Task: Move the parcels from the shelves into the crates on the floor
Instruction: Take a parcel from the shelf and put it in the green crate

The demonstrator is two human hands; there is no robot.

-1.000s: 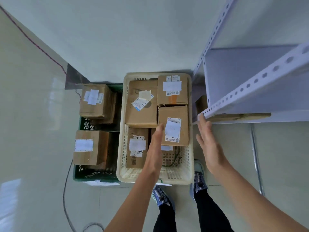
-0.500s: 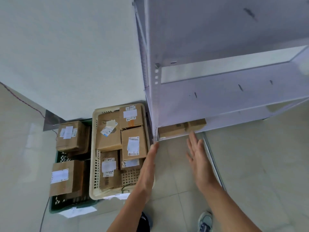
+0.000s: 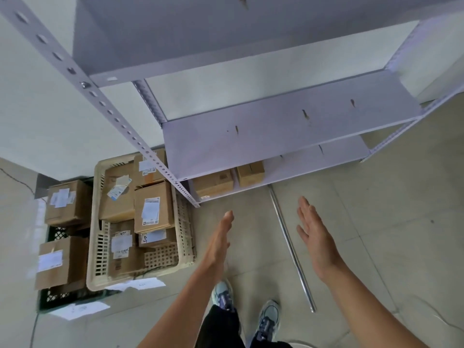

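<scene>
Hovering flat, empty: left hand point(image 3: 218, 244), right hand point(image 3: 315, 238); shelf parcels point(image 3: 214, 184) ahead, untouched.

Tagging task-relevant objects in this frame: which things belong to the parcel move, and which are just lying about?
In the job:
- parcel nearest the crates
- parcel beside it
- bottom shelf
- cream crate
- dark crate
- left hand and right hand, both empty

Lying about:
- metal rod on the floor
- paper sheets by the crates
</scene>
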